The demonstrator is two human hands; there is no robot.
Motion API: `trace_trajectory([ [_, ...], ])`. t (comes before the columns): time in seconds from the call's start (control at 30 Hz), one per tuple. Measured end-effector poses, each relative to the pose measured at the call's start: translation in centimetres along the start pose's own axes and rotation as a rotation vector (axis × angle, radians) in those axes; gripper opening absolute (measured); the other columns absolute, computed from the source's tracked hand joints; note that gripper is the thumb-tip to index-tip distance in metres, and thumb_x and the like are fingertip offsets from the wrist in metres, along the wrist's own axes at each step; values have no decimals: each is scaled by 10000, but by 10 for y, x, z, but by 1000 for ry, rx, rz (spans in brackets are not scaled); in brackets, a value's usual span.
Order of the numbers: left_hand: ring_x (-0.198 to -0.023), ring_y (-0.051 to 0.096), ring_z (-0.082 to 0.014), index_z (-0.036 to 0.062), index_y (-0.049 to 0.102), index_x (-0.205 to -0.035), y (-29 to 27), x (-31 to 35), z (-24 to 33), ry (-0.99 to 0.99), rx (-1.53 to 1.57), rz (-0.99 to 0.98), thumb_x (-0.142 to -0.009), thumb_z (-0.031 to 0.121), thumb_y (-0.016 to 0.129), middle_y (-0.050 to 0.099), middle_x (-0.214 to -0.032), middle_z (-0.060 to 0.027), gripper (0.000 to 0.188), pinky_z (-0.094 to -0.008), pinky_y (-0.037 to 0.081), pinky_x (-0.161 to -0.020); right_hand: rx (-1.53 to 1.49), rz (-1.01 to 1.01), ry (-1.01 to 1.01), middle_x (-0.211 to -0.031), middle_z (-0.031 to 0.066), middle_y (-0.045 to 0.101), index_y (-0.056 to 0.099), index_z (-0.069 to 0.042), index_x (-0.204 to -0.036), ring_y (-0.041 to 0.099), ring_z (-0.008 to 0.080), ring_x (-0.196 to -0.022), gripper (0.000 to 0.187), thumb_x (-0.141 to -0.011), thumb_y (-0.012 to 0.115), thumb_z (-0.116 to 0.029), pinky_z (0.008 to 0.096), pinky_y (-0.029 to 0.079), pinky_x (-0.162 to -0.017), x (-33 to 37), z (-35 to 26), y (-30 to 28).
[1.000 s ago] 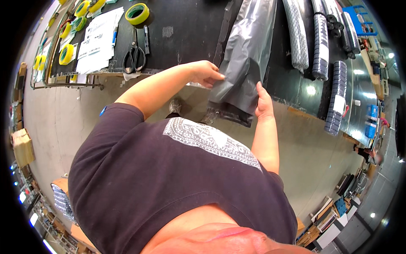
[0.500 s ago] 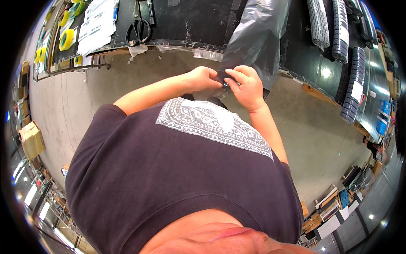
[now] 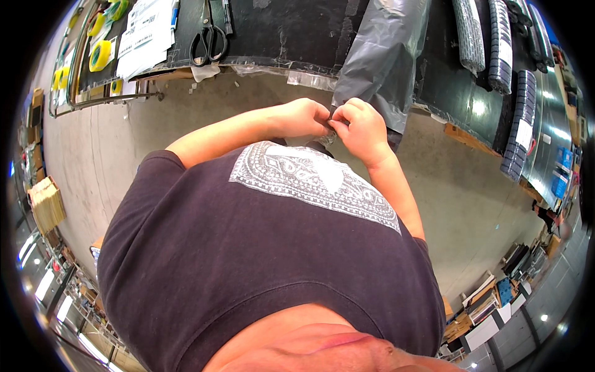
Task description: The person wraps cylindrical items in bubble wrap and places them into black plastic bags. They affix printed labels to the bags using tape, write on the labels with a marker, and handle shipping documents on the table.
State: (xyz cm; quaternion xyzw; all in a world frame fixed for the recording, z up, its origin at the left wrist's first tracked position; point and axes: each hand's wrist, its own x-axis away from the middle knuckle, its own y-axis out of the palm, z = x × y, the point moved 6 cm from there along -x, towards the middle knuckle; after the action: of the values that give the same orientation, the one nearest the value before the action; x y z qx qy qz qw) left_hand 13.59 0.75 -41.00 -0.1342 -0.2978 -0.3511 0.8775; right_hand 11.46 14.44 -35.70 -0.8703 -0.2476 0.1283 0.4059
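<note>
A long grey plastic bag [image 3: 384, 68] lies across the black worktable, and its near end hangs over the front edge. My left hand [image 3: 305, 118] and my right hand [image 3: 362, 130] meet at the left corner of that hanging end, close in front of my body. Both have thumb and fingers pinched together, fingertips nearly touching, on the bag's edge. The exact bit of plastic between them is mostly hidden by the fingers. Beyond my left hand, black-handled scissors [image 3: 209, 46] rest on the table.
On the black table [image 3: 279, 37], white papers [image 3: 145, 37] and yellow tape rolls [image 3: 100, 56] sit at the left. Several wrapped, patterned rolls [image 3: 518, 124] lie at the right. A metal rail [image 3: 118, 101] runs beside the table's left front edge.
My fingertips have come closer together, the left hand shifting slightly right. The bag's near end has narrowed and gathered a little toward my hands.
</note>
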Motion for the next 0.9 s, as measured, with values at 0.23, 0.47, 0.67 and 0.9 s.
trace_trajectory([
  [0.23,-1334,474,-263,163,694,-873,-32,6,79,1157,-1126,642,-679,133,681,629,-1258,5,196,-464,362,-1121,-184,235,-172,-831,57,617,627,-80,-745,613,285,-793,167,-707,788,-94,398,501,-682,20,-6,-15],
  [0.47,-1354,478,-249,129,650,-856,-50,-4,54,1250,-1215,421,-729,140,681,645,-1266,-4,131,-471,338,-1146,145,-237,302,-892,94,623,645,-102,-805,607,323,-894,125,-744,748,-137,443,510,-769,203,116,57],
  [0.67,-1445,369,-239,120,550,-1362,-71,-46,76,1037,-1396,315,-773,168,678,425,-1543,-61,605,-429,283,-1196,287,-610,948,-1499,170,436,443,-79,-1462,500,336,-1309,800,-755,805,-183,410,461,-1049,251,202,36],
  [0.9,-1477,310,-180,162,556,-1374,-83,-100,108,1223,-1479,346,-874,145,513,395,-1568,18,502,-395,271,-1213,528,301,-253,-1558,32,392,458,-170,-1467,359,255,-1442,850,-676,767,-136,404,314,-1180,26,169,-74],
])
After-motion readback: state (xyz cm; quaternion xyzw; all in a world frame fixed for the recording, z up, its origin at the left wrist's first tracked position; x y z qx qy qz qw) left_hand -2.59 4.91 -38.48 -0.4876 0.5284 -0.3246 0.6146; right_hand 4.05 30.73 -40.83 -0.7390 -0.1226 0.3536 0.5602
